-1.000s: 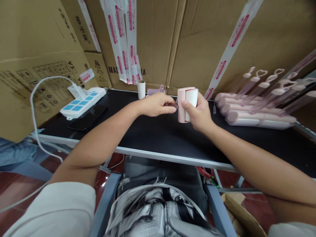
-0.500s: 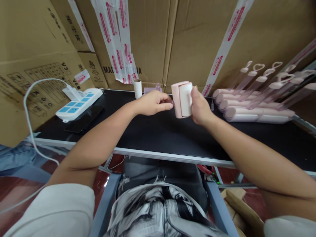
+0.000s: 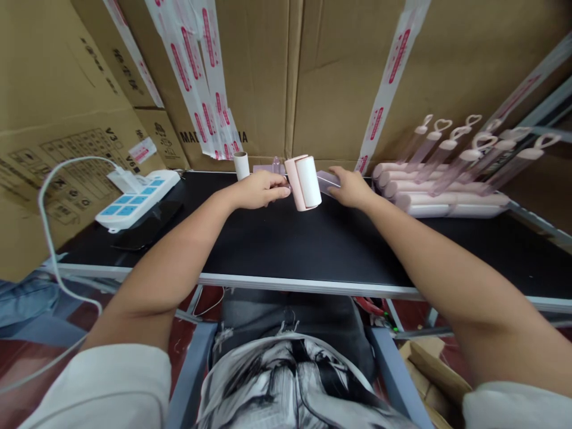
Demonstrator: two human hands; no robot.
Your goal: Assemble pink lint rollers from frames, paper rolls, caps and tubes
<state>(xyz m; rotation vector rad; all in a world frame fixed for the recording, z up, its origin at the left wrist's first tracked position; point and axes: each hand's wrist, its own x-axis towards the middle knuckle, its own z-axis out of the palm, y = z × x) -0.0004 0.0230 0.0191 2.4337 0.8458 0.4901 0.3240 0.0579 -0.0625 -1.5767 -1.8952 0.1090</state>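
left carton (image 3: 53,119): "V3", "V6"; rear carton (image 3: 168,132): "MAD"

1. Lint roller (image 3: 304,182): smooth matt pink plastic shell; white paper roll inside;
2. Clear cover (image 3: 328,179) just right of it: translucent plastic with a slight gloss;
3. Desk (image 3: 286,244): matt black top; pale metal strip along the near edge;
4. Boxes (image 3: 339,71) at the far side: brown cardboard, dull and rough; glossy printed tape (image 3: 384,77) stuck across them;
5. Power strip (image 3: 136,190) at far left: smooth white plastic, faintly shiny;
6. Small tube (image 3: 242,165): plain matt cardboard.
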